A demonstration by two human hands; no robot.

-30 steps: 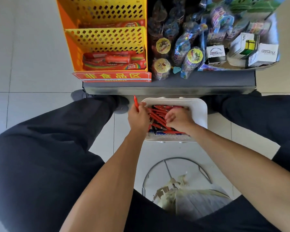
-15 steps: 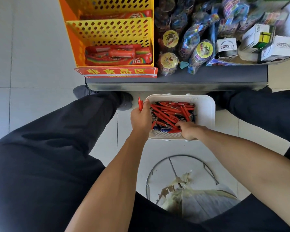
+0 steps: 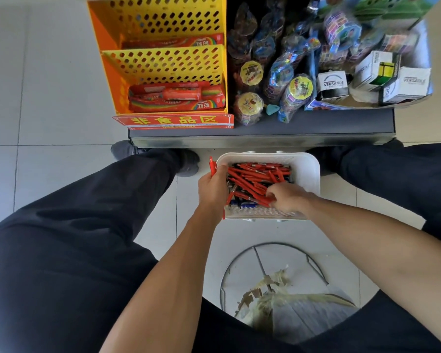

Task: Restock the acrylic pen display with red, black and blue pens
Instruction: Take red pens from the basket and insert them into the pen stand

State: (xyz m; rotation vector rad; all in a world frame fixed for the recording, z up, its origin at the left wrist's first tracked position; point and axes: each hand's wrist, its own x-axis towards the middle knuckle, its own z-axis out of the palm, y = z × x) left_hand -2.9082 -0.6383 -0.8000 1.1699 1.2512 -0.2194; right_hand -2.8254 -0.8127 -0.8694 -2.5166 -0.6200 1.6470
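A white plastic basket [image 3: 307, 171] sits on the floor between my feet, below the shelf edge. It holds several loose red pens [image 3: 255, 178], with blue pens [image 3: 247, 205] and dark ones under them at the near side. My left hand [image 3: 213, 187] grips a bunch of red pens [image 3: 212, 167] at the basket's left rim; their ends stick out above and below the fist. My right hand [image 3: 287, 197] reaches into the near right part of the basket, its fingers curled on a red pen in the pile. No acrylic pen display is in view.
A dark low shelf [image 3: 262, 135] runs across above the basket. On it stand a yellow perforated rack [image 3: 163, 64] with red candy rolls, bagged toys [image 3: 283, 80] and white cube boxes [image 3: 402, 82]. A round wire-framed stool [image 3: 273, 284] is under me. My dark-trousered legs flank the basket.
My right hand slid from the middle of the pile to the basket's near right side and dug into the pens. My left hand kept its bunch at the left rim.
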